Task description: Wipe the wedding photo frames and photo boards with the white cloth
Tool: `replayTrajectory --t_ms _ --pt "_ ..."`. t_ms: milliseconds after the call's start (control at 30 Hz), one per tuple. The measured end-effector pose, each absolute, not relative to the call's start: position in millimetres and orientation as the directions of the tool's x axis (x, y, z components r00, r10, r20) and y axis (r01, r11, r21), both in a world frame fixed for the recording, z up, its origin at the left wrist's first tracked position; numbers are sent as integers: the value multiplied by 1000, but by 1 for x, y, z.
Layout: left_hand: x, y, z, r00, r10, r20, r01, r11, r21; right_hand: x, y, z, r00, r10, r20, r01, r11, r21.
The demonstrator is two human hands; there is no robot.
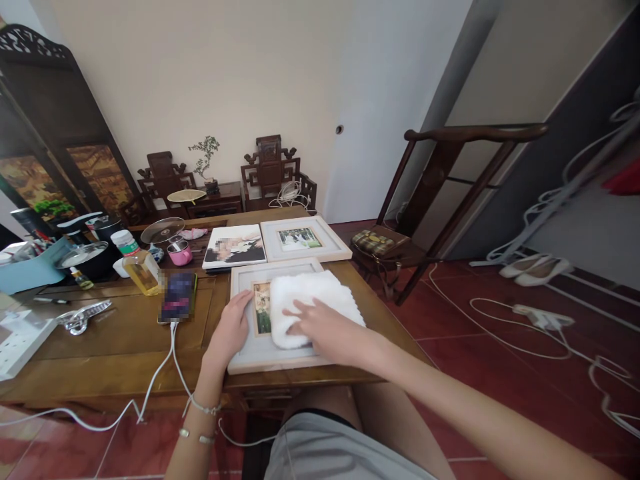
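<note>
Bare arms extend from above a gray-clad lap [330,447], the left wrist ringed with bracelets [207,408], toward work at the near edge of a wooden desk [120,360]. The left hand [235,323] reaches forward and bends over the left side of a pale wooden picture frame [245,350], its grip relaxed; whether it clasps the edge underneath cannot be told. The right hand [323,323] slants in from the right, palm down, its grip loosely open and fingers parted atop a white cloth [340,293].

The cloth, thick and fluffy with a scalloped edge, lies over the frame's right portion, covering much of the small photo [263,310] inside. The frame lies flat, a light gray mat around the picture. To its left is a phone [178,297] with a white cable plugged in.

Farther back, a canvas print [235,245] and a second frame [305,239] lie side by side, with a bottle of amber liquid [140,267] and a pink mug [180,255] to the left. Beyond the desk stands a dark chair [434,170] bearing a checked bag [375,240]; a potted tree [205,160] stands near the far wall.
</note>
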State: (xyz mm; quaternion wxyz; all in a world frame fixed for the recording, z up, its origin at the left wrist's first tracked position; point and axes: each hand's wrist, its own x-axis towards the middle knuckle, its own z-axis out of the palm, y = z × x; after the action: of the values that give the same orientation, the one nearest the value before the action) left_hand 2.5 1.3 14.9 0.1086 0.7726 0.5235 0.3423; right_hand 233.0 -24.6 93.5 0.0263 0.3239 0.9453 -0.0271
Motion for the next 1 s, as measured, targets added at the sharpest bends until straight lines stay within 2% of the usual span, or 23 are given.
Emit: replayTrajectory --t_ms 133,267,533,633,733,867,1000 --pt "3 1 15 213 887 411 741 -420 523 239 -63 114 -817 566 -111 576 807 -128" --pt "4 1 17 223 894 389 751 -412 516 230 -57 102 -818 573 -49 573 805 -154" --pt "2 2 16 232 889 395 727 -428 537 213 50 65 -714 687 130 699 711 79" --pt "2 1 16 229 887 400 721 -431 543 209 65 64 -706 695 137 708 697 114" --pt "3 1 16 229 886 403 724 -432 538 206 47 65 -731 674 100 681 728 71" --pt "3 1 15 225 883 412 727 -434 532 214 -5 81 -808 589 27 586 807 -65" --pt "2 1 13 231 887 399 717 -432 547 228 -48 111 -840 535 -96 543 820 -182"
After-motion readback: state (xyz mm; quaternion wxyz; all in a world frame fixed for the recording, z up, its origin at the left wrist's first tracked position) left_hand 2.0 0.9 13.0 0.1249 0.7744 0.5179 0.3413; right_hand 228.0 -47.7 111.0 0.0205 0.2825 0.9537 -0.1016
